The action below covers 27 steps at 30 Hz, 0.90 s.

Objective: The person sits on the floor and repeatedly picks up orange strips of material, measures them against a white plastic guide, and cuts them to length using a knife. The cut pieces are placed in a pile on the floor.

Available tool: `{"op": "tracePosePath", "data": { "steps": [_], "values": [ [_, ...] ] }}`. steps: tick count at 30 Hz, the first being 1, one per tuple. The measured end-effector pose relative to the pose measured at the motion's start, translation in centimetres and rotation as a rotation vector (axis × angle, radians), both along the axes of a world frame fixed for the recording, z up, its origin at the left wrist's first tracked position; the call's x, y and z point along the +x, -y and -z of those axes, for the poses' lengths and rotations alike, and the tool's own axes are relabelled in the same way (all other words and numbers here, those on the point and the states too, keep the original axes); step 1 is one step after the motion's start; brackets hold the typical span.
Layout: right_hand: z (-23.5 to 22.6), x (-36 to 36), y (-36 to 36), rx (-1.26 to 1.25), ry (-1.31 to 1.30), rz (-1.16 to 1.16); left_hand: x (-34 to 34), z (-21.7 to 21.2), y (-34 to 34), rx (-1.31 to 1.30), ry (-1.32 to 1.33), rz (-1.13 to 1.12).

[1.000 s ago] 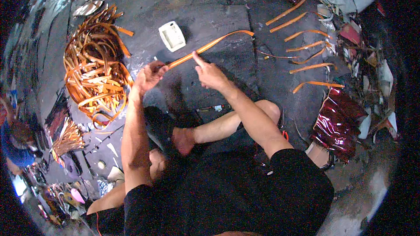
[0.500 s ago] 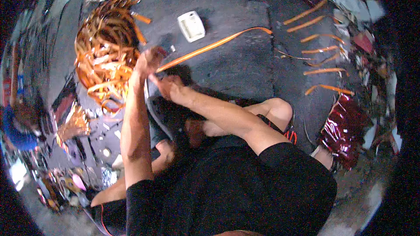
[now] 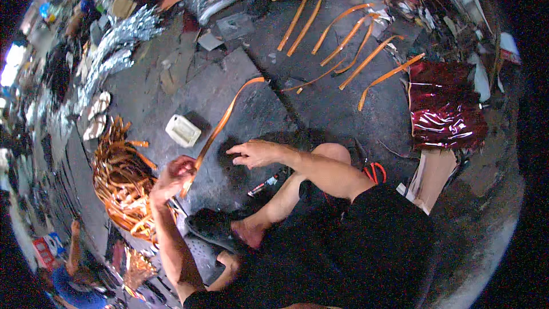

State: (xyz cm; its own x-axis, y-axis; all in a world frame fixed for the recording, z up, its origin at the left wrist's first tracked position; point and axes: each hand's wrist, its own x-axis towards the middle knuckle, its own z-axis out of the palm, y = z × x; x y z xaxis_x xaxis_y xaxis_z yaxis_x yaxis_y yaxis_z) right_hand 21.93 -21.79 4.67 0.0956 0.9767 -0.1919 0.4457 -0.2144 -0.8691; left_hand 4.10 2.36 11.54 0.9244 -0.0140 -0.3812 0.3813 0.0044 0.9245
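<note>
My left hand (image 3: 174, 178) is closed around the lower end of a long orange strip (image 3: 218, 127). The strip slants up and to the right over the dark floor mat, bending at its far end. To the right of it, my right hand (image 3: 256, 153) is held apart with its fingers stretched out and nothing in them. Beside my left wrist lies a tangled heap of orange strips (image 3: 123, 180). Above my left hand sits a small off-white plastic tray (image 3: 183, 130).
Several orange strips (image 3: 346, 40) lie side by side at upper right. Shiny dark red sheets (image 3: 443, 109) lie at far right. A pen-like stick (image 3: 263, 186) is near my legs. Scraps (image 3: 206, 0) cover the far edge. Another person in blue (image 3: 74, 292) is at lower left.
The view has turned, so the heap and the laid-out strips appear shifted. My right hand has come away from my left and opened out. The orange strip stays in my left hand.
</note>
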Motion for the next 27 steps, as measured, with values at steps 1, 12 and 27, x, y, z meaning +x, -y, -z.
{"op": "tracePosePath", "data": {
  "steps": [1,12,27],
  "values": [
    [-0.4,0.5,0.0,-0.113,-0.118,0.048,1.3,-2.7,0.0,0.064,0.013,-0.063],
    [2.1,6.0,0.2,0.241,-0.070,0.550,38.2,-19.6,5.8,0.494,0.811,-0.046],
    [0.2,8.5,1.7,0.246,-0.171,0.734,56.8,5.6,5.5,0.522,0.389,0.030]
  ]
}}
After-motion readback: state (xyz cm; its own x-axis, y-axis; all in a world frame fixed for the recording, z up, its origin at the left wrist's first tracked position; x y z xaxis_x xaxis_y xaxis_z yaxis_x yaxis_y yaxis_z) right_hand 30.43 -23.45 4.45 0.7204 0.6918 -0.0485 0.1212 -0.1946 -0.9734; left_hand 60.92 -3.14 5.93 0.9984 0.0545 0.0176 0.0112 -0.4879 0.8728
